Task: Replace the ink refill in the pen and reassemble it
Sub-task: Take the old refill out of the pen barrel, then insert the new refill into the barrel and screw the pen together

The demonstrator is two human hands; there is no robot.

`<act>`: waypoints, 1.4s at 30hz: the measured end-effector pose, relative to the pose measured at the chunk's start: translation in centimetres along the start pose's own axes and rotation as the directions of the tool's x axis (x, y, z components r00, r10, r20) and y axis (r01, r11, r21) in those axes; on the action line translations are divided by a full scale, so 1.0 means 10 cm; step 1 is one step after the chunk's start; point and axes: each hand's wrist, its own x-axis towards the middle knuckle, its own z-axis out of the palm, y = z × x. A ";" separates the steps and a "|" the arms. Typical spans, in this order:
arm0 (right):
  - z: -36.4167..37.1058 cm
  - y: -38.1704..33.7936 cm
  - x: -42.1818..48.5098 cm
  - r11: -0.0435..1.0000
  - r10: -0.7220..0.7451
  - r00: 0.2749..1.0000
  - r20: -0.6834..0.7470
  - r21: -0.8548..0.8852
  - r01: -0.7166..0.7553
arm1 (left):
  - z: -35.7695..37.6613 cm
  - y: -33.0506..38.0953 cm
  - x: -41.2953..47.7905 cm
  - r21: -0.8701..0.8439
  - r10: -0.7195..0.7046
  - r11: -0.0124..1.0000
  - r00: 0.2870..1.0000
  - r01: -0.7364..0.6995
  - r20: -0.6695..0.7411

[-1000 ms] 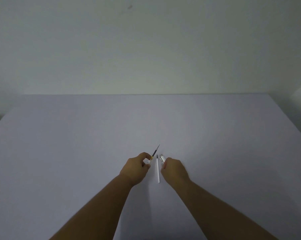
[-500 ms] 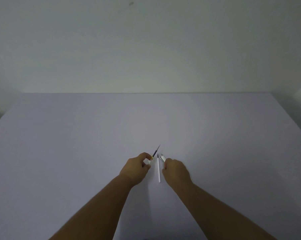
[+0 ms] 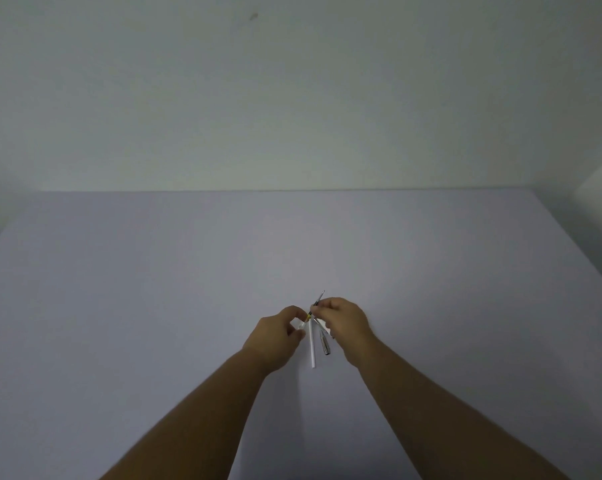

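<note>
Right hand [image 3: 344, 323] fingertips pinch the dark refill [image 3: 317, 303], its tip pointing up and away. Left hand [image 3: 278, 332] fingers closed on the white barrel [image 3: 301, 323] at the refill's yellow-banded lower end. A white tube [image 3: 312, 348] and a silver piece [image 3: 324, 342] lie on the table [image 3: 119, 306] between the hands. No writing legible.

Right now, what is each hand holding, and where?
Both hands pinch the ink refill: left hand near its yellow band, right hand farther toward the tip.
</note>
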 end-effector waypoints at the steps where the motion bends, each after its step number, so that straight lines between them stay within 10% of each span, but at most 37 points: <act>1: -0.01 -0.01 0.01 0.999 0.007 1.000 -0.013 0.036 -0.007 | 0.00 0.01 0.00 -0.007 0.003 1.000 1.000 -0.003 0.001; 6: -0.21 -0.04 0.13 0.982 0.031 0.972 -0.234 0.187 0.013 | -0.01 0.00 0.00 -0.012 -0.017 1.000 1.000 0.017 0.008; 10: -0.39 0.11 0.20 0.927 -0.009 0.981 -0.192 -0.370 -0.064 | -0.01 -0.06 0.00 -0.025 -0.046 0.999 0.999 0.046 0.001; 14: -0.32 0.23 0.22 0.836 0.031 0.992 -0.126 -0.540 -0.095 | 0.00 -0.09 0.02 -0.038 -0.053 0.998 0.999 0.053 0.007; 34: -0.17 0.30 0.24 0.788 0.010 0.972 -0.233 -0.597 -0.151 | -0.01 -0.17 0.10 -0.057 -0.121 0.991 0.992 0.118 -0.046; 42: 0.03 0.22 0.23 0.703 -0.215 0.970 -0.110 -0.707 0.076 | -0.03 -0.22 0.11 -0.066 -0.127 0.990 0.987 0.121 -0.099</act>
